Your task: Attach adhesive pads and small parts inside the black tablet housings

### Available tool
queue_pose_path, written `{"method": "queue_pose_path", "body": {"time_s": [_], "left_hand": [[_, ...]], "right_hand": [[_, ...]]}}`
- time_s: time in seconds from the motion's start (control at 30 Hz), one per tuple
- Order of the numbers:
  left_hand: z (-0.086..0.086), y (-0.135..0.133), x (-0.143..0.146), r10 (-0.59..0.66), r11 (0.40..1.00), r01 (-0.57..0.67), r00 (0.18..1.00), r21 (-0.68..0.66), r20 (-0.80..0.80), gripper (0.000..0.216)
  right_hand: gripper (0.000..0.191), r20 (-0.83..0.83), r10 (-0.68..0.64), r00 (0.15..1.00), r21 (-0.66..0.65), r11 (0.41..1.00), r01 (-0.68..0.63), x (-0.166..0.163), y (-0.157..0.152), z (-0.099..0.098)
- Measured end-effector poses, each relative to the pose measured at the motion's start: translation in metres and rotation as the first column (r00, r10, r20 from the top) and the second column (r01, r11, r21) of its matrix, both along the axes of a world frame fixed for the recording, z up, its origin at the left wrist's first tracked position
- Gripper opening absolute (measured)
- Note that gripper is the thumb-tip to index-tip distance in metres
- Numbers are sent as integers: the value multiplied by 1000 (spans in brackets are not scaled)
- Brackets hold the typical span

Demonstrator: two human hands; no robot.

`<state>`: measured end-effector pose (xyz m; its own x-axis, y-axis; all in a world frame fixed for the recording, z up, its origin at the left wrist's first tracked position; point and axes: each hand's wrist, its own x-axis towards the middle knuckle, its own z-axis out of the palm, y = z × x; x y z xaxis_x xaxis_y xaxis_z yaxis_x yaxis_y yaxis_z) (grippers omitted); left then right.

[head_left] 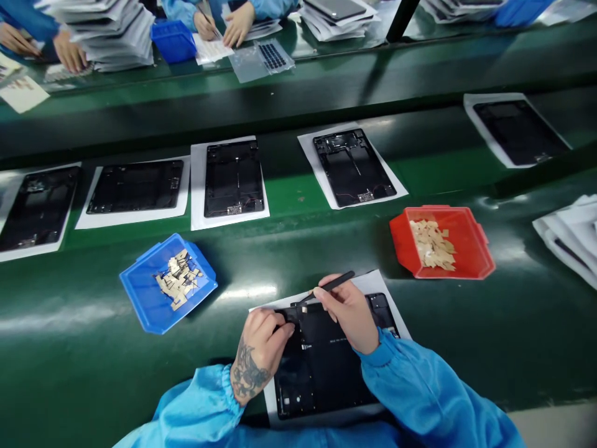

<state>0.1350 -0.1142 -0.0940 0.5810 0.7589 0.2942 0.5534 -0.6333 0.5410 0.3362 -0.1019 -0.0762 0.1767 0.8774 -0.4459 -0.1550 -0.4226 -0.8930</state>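
Note:
A black tablet back shell lies on a white sheet at the near edge of the green bench. My right hand is closed round black tweezers, whose tip rests at the shell's top edge. My left hand is curled, its fingertips pressed on the shell's upper left corner; what they pinch, if anything, is too small to see. Both my sleeves are blue.
A blue tray of small gold parts sits to the left, a red tray of similar parts to the right. Several black shells on white sheets lie along the belt. Other people's hands work at the far side, by stacked sheets.

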Motion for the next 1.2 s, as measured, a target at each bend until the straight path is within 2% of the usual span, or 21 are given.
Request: {"method": "queue_pose_path", "body": {"time_s": [0.13,0.3,0.43,0.53,0.63,0.7,0.93,1.2], "left_hand": [[2,-5,-10,-54,998,52,996,-32,-77,29],[6,2,-16,-73,996,83,978,42,-197,35],[4,6,-19,-61,998,60,993,-11,-100,31],[2,6,-17,-19,995,19,1000,94,1,31],[0,5,-11,-52,971,56,998,232,-23,31],[-1,5,-8,-84,963,92,996,255,-42,28],[-2,4,-7,-83,973,100,993,209,-88,24],[1,3,-4,-138,981,147,987,128,-79,25]], "right_hand": [[29,127,54,990,35,998,-58,-9,-3,-1],[28,101,87,991,11,996,-88,-14,1,-7],[29,72,64,995,-6,998,-64,-14,5,-6],[30,67,69,995,-15,998,-68,-14,5,-4],[29,70,101,992,-29,995,-99,-16,3,-4],[27,95,123,988,-26,992,-121,-17,1,-5],[18,354,135,925,83,981,-175,-20,-1,-5],[17,360,180,915,59,975,-215,-15,-2,-3]]}}
